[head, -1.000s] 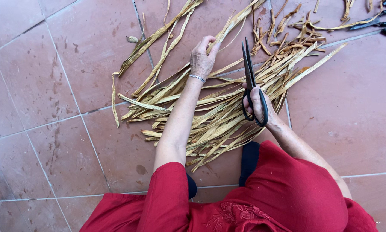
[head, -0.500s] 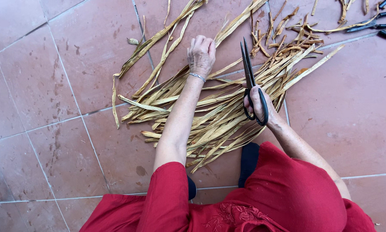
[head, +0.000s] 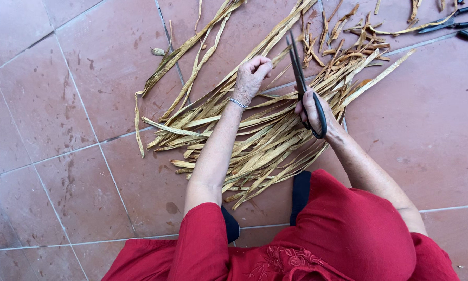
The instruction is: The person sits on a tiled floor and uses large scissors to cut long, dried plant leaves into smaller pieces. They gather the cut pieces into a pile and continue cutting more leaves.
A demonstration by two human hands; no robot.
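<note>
A pile of long dried yellow-brown leaf strips (head: 260, 140) lies spread on the terracotta tile floor (head: 78, 104) in front of me. My left hand (head: 250, 78) is curled closed on one strip near the top of the pile, a thin bracelet on its wrist. My right hand (head: 313, 110) grips the handle loops of large black scissors (head: 299, 73), whose blades point away from me and lie nearly together over the strips.
Short cut scraps (head: 343, 36) lie beyond the pile at the upper right. A second black pair of scissors (head: 455, 23) rests at the top right corner. Two long strips (head: 192, 52) trail off to the upper left. My red garment (head: 317, 244) fills the bottom.
My left hand has drawn back slightly toward me and closed from a flat reach into a grip on a strip. The right hand and scissors have barely moved.
</note>
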